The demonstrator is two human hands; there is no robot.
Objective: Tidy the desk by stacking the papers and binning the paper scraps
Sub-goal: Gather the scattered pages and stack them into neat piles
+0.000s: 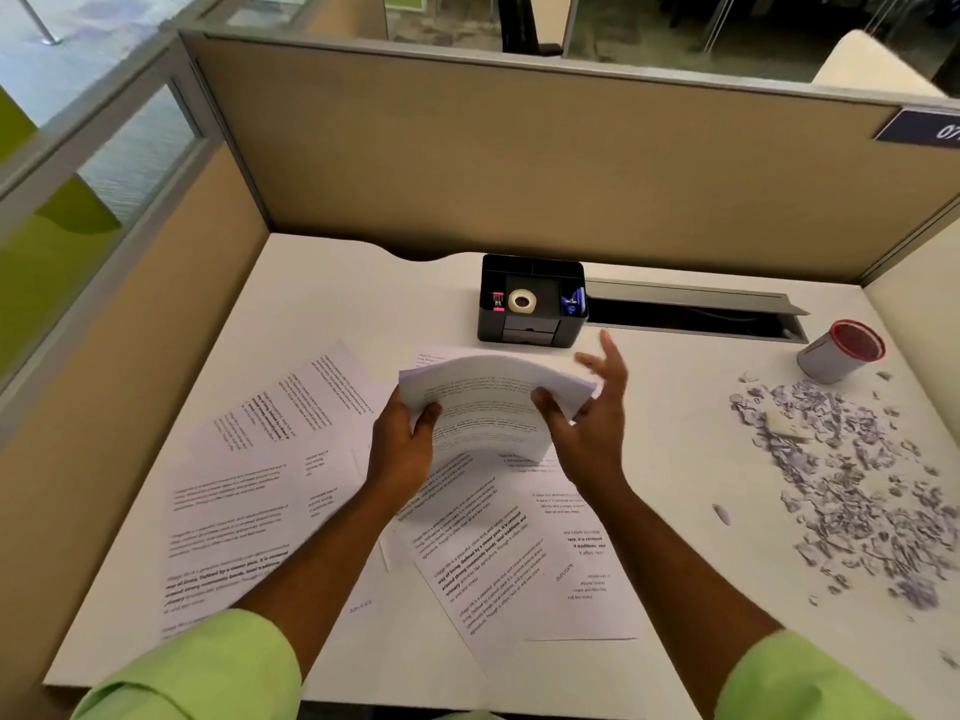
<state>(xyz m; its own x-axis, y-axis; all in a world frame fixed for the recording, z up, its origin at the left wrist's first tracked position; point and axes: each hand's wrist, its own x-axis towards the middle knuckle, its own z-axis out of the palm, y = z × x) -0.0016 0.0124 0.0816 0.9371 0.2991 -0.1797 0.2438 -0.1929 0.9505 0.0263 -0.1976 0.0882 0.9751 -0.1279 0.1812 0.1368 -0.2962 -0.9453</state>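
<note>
white desk (pixel 675 459) in tan cubicle | left hand (pixel 402 449) grips paper stack (pixel 493 392) | right hand (pixel 592 433) spread beside stack

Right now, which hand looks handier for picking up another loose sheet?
Probably the right hand: its fingers are spread, only its thumb on the bundle of papers, and loose sheets lie just below it. The left hand grips the bundle.
</note>
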